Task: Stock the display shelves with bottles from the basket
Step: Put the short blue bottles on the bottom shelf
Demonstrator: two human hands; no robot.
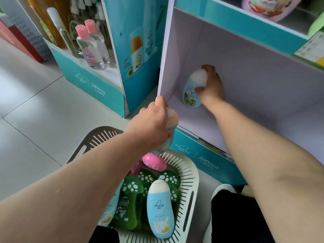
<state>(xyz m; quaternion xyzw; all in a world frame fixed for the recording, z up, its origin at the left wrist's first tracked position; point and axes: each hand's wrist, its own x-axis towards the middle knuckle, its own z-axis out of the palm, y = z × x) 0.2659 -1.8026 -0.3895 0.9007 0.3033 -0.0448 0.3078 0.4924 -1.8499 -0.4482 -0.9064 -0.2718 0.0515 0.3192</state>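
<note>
pale-blue bottles in both hands, one inside the shelf and one over the basket

the right hand curls round the cream cap of an egg-shaped pale-blue plastic bottle with a green label, near the back left corner of the white cardboard display shelf; whether its base rests on the shelf floor is hard to tell. the left hand grips a second pale-blue bottle with a cream cap above the pale slotted plastic basket, just beside the shelf's front edge, its label mostly hidden by the hand. a third pale-blue bottle lies in the basket on green bottles with white-spotted caps; the left forearm covers the basket's left part.
</note>
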